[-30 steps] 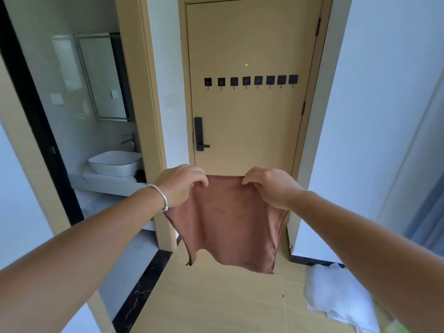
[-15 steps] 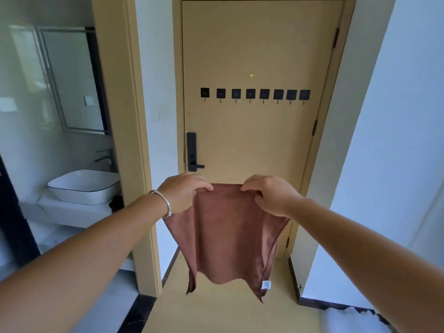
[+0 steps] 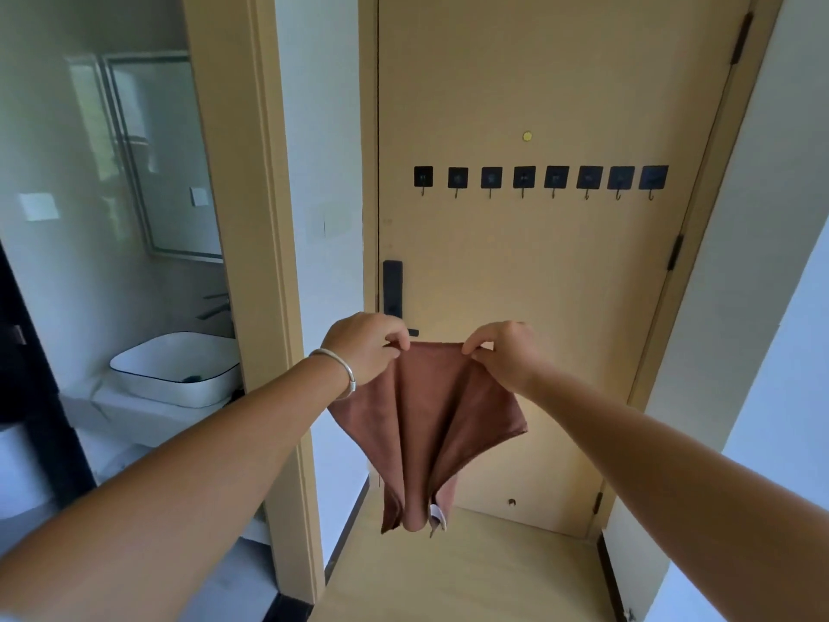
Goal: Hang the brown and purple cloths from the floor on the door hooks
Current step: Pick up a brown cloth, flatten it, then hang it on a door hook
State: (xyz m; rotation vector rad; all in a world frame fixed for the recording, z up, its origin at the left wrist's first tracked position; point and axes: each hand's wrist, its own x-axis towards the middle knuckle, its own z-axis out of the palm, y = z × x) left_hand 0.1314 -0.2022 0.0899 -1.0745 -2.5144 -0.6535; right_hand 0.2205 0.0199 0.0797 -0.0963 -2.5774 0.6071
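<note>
Hallway with pale wood floor [image 3: 471, 572] ending at a closed tan door [image 3: 538, 271]. Row of 8 black square hooks [image 3: 540, 178] across the door, all bare, small brass peephole [image 3: 527, 136] just above the row. Black handle plate [image 3: 393, 289] on the door's left edge. White walls either side. Left of the door frame, open bathroom: white basin [image 3: 177, 368] on a white counter, dark tap above it, mirror [image 3: 166, 159] on the wall.

Both arms stretched forward, below hook level. Left hand [image 3: 363, 350], silver bangle [image 3: 341, 370] on the wrist, pinches the top edge of the brown cloth [image 3: 426, 424] between thumb and curled fingers. Right hand [image 3: 504, 354] pinches the same edge further right, fingers curled down over it. The 2 hands are near each other, top edge stretched between them. Cloth hangs free in the air in front of the door, touching no hook, folds gathering toward the bottom, small white tag [image 3: 437, 516] at the lower end. Purple cloth not in frame.
</note>
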